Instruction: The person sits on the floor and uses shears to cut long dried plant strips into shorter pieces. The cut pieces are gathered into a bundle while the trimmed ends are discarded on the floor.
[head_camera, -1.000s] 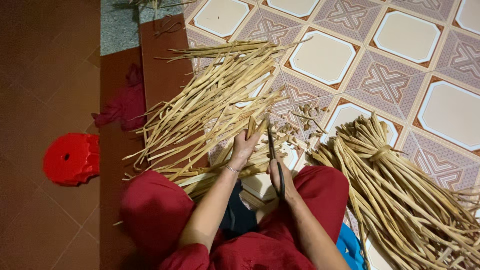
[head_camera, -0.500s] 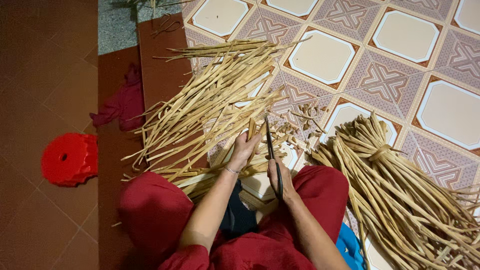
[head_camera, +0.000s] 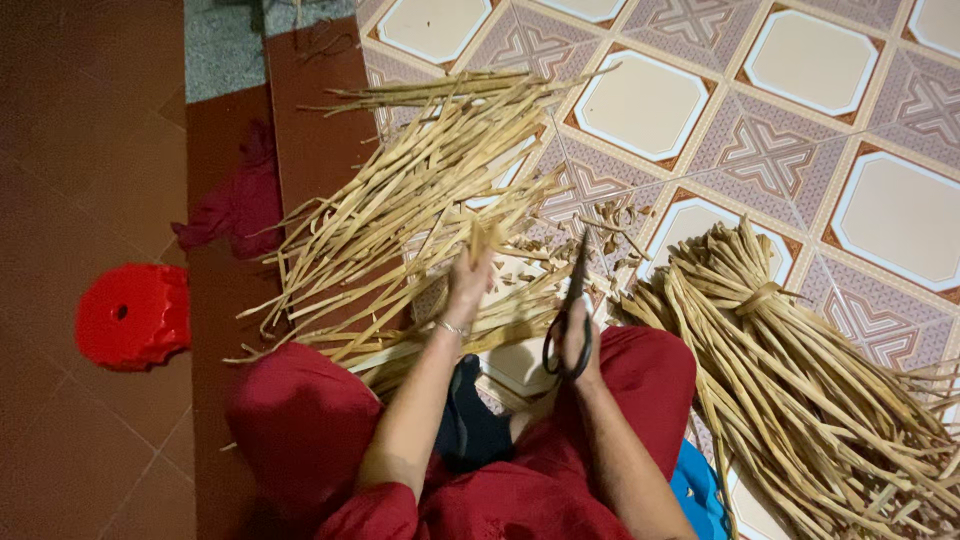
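We sit on the patterned tile floor (head_camera: 810, 60) with our red-clad knees apart. Our left hand (head_camera: 468, 283) pinches a short pale straw-coloured strip (head_camera: 478, 238) upright, just in front of the loose heap of long dried strips (head_camera: 420, 190). Our right hand (head_camera: 575, 335) has its fingers closed through the loops of dark-handled scissors (head_camera: 572, 300), blades pointing away and shut. A tied bundle of thicker dried stalks (head_camera: 800, 390) lies to the right, and a red plastic stool (head_camera: 130, 315) stands to the left.

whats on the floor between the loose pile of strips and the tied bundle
In the head view, small cut scraps litter the patterned tiles between the loose strip pile and the tied bundle. The right hand holds black scissors there, blades pointing away.
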